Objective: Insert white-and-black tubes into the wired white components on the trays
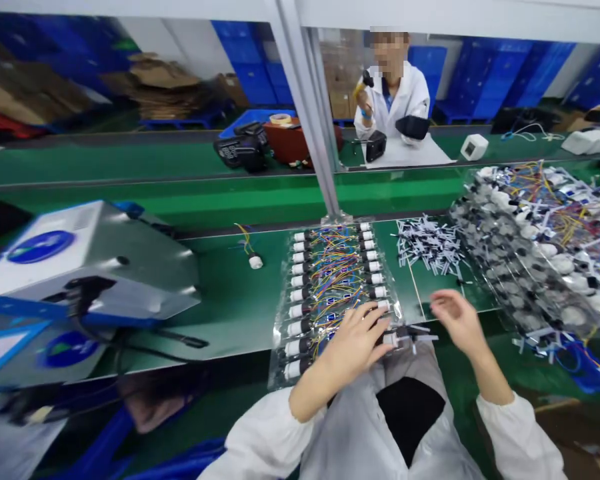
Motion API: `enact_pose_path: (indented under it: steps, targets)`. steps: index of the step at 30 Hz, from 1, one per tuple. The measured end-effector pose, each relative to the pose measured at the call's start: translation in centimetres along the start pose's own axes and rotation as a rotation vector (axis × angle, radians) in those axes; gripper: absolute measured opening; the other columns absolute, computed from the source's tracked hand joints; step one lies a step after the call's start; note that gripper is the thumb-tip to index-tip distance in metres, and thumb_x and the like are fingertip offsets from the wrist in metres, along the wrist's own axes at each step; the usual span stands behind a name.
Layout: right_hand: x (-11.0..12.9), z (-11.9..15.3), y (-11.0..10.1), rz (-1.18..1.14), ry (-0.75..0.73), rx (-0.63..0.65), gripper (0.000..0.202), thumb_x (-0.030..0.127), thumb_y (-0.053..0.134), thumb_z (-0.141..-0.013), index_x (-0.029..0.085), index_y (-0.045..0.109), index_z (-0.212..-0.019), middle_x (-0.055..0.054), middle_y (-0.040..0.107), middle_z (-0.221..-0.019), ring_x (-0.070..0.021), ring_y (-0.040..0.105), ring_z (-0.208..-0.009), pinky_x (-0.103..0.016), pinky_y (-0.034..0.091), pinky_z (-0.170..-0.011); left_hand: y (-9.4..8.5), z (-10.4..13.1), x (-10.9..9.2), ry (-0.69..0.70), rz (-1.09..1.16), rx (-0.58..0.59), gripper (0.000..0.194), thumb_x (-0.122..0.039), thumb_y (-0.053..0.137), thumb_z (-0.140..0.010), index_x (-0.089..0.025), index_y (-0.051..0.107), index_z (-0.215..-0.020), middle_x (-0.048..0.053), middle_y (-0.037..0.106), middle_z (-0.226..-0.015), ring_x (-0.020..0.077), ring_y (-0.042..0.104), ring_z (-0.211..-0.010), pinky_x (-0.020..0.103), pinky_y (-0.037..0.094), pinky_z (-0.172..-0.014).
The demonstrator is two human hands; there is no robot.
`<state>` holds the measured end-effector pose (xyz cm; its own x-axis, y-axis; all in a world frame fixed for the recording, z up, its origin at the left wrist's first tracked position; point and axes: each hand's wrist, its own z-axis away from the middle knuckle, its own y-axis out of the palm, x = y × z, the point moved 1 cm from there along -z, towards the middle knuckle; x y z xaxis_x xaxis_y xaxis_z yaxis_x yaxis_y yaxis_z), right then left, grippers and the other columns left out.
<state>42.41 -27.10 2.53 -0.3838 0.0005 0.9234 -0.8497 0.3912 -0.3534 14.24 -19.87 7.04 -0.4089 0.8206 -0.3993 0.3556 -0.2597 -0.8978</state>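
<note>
A clear plastic tray (279, 333) holds two columns of small white-and-black cylindrical parts with coloured wires between them. My left hand (355, 337) lies over the tray's near right side, fingers stretched and spread. Just beyond its thumb is a white cylindrical part (390, 339), with black-and-white strip pieces (416, 333) at its right end. My right hand (457, 320) hovers right of the tray near the table's front edge. Its fingers are loosely bent, and I see nothing in them. Beyond it lies a pile of small white-and-black strip pieces (427, 243).
Stacked clear trays (510, 267) of wired parts stand at the right. One loose wired part (255, 261) lies left of the tray. A metal-cased machine (145, 260) with cables occupies the left. Past a metal post (310, 100), a co-worker (395, 107) sits opposite.
</note>
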Motion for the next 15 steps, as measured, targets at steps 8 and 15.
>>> enact_pose_path:
  steps: [8, 15]
  targets:
    - [-5.1, -4.7, -6.9, 0.709, 0.186, -0.118, 0.012, 0.028, 0.064, -0.081, 0.019, 0.068, -0.076, -0.012, 0.073, -0.076, -0.0299, 0.072, -0.08, -0.046, 0.055, -0.086, -1.7, -5.2, 3.2, 0.166, -0.188, 0.254, 0.022, -0.03, 0.053, -0.103, -0.019, 0.07, -0.112, 0.009, 0.069, -0.103, 0.0244, 0.065, -0.096, 0.038, 0.051, -0.084]
    - [1.2, -2.2, -4.8, -0.217, 0.27, -0.091, 0.024, 0.031, 0.078, -0.074, 0.019, 0.064, -0.09, -0.005, 0.073, -0.085, -0.0213, 0.075, -0.07, -0.037, 0.064, -0.07, 0.3, -5.9, 6.0, 0.274, -0.149, 0.172, 0.027, -0.041, 0.056, -0.102, -0.022, 0.067, -0.117, 0.009, 0.065, -0.109, 0.0248, 0.059, -0.102, 0.037, 0.047, -0.085]
